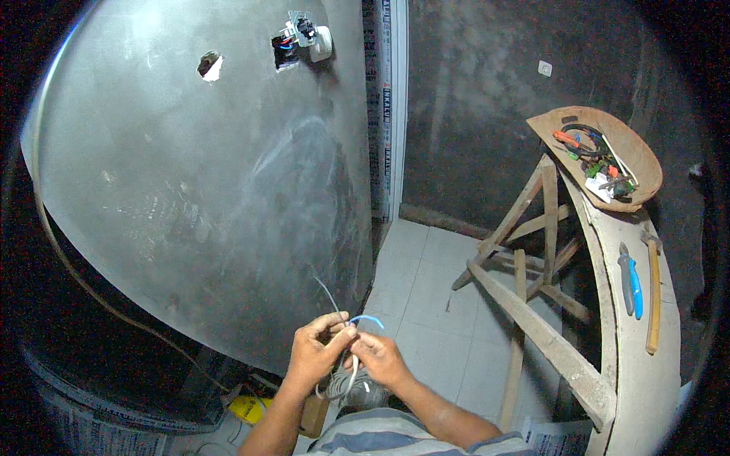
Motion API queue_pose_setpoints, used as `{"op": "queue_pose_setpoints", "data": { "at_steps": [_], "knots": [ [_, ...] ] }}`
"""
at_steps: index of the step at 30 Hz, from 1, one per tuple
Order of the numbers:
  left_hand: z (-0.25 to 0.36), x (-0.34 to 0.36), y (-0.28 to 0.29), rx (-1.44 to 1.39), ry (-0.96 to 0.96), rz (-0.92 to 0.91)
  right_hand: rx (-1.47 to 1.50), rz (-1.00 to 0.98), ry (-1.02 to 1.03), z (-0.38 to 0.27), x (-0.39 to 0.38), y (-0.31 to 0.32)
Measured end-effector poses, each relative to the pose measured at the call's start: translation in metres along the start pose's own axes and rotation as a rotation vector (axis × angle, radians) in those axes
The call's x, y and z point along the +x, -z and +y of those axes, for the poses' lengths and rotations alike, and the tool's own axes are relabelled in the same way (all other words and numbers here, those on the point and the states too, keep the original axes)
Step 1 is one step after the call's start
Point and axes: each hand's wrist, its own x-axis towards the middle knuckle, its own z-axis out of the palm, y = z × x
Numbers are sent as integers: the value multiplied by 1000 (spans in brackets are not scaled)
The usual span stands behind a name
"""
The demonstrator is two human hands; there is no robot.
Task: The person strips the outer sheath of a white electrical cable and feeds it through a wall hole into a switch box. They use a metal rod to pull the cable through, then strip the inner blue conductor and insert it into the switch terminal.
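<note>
Close in front of my body, my left hand (318,351) and my right hand (382,359) meet, both closed on an electrical cable. Its pale sheath (355,365) loops down below the fingers. A blue wire (370,318) curves out to the right above my right hand. From the top of my left hand a thin grey wire (328,291) points up toward the wall. My fingertips hide the spot where the wires leave the sheath.
An electrical fitting (306,30) hangs by wires from a wall box (284,55), beside a hole (210,66). At right, a wooden bench (646,380) bears pliers (630,283), a hammer (653,300) and a tan basin (645,163) of tools. A yellow object (245,410) lies low left.
</note>
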Motion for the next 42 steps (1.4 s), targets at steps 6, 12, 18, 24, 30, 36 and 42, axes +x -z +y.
{"op": "queue_pose_setpoints", "data": {
  "at_steps": [6, 12, 18, 24, 30, 36, 42],
  "knots": [
    [0, -3, -5, 187, -227, 144, -186, -48, 21, -9, -1, -3],
    [-2, -7, 6, 449, -495, 154, 41, 78, 239, -43, 9, 3],
    [3, -20, 9, 249, -307, 93, -56, 84, 164, -53, 11, -8],
    [4, -26, 25, 108, 114, 22, 53, 187, 167, -56, 19, -10],
    [0, -17, 30, 293, -472, 271, 40, 93, 341, -64, 25, -17],
    [-3, -14, 43, 174, -554, 218, 679, 4, 89, -60, 26, -25],
    [-11, -7, 58, 128, -406, 122, 532, 40, -4, -65, 37, -25]
  ]
}}
